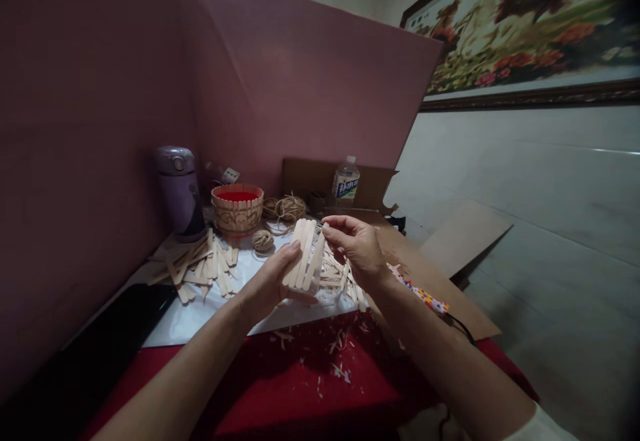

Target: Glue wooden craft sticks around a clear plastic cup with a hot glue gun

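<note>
My left hand (276, 271) is wrapped round a small clear container (314, 289), its thumb pressing on the front. Several pale craft sticks (301, 248) stand side by side along the container's wall. With thumb and forefinger, my right hand (356, 249) pinches the top end of another craft stick (315, 262), which lies slightly slanted against the container. A gap with shiny clear surface shows between this stick and the others. Beyond my right wrist lies a flower-patterned tool (425, 298) with a black cord, partly hidden by the forearm.
Loose craft sticks (215, 264) lie in a pile on white sheeting (167, 324). Behind are a stick-covered bowl (237, 218) with red inside, twine balls (263, 241), a purple flask (180, 194) and a plastic bottle (346, 184). Shavings litter the red cloth (280, 381); cardboard (450, 288) lies right.
</note>
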Motion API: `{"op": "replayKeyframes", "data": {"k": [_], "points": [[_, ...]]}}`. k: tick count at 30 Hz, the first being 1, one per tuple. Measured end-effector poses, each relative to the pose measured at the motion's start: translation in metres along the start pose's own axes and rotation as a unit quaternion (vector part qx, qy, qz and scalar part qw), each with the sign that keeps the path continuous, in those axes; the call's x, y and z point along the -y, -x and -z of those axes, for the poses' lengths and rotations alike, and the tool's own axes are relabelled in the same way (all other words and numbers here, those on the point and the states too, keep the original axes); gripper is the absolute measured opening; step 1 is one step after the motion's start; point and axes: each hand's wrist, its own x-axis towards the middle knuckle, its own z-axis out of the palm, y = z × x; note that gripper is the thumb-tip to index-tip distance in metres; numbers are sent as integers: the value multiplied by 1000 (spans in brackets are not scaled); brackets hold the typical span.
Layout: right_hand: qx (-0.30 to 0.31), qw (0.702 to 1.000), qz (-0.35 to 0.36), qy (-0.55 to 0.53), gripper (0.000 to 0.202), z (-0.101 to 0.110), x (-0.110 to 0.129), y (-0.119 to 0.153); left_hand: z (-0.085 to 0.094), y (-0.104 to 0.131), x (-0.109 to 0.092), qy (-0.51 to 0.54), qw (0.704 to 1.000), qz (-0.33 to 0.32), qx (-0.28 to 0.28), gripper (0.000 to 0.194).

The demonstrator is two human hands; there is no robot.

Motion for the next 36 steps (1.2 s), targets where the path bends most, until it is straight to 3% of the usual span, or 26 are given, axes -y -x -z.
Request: {"op": "replayKeyframes", "data": {"k": [23, 36], "points": [[-20, 999, 20, 27, 28, -3, -6, 1, -3, -1, 0, -12, 1000, 20, -2, 46], [-61, 994, 64, 60, 25, -5, -16, 5, -5, 0, 1, -13, 1000, 9, 7, 52]]}}
